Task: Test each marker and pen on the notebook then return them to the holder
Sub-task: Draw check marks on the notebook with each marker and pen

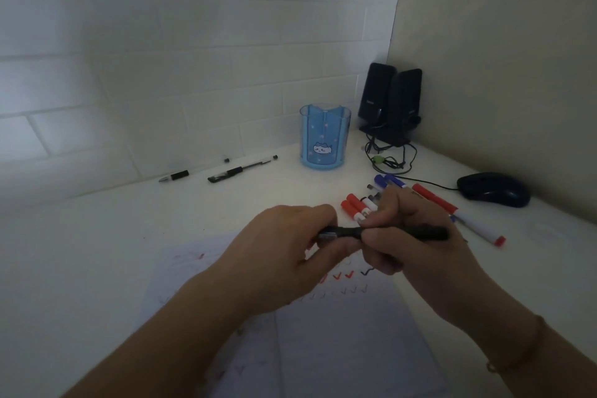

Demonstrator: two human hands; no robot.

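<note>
1. the left hand (292, 245) and the right hand (410, 236) meet above the notebook (339, 333), both holding one black pen (387, 232) that lies level between them
2. left fingers pinch the pen's left end; right fingers curl around its barrel, the far end poking out at 3 o'clock
3. the notebook lies open under the hands, with red and dark tick marks (344, 275) on the page
4. at 1 o'clock of the hands, a bunch of red and blue markers (357, 208) lies on the desk (97, 252), partly hidden by the right hand
5. at 12 o'clock stands the blue holder (324, 136)
6. at 10 o'clock lie two black pens (242, 168), near the wall
7. at 2 o'clock sit a mouse (492, 190) and, further back, two speakers (392, 100)
</note>
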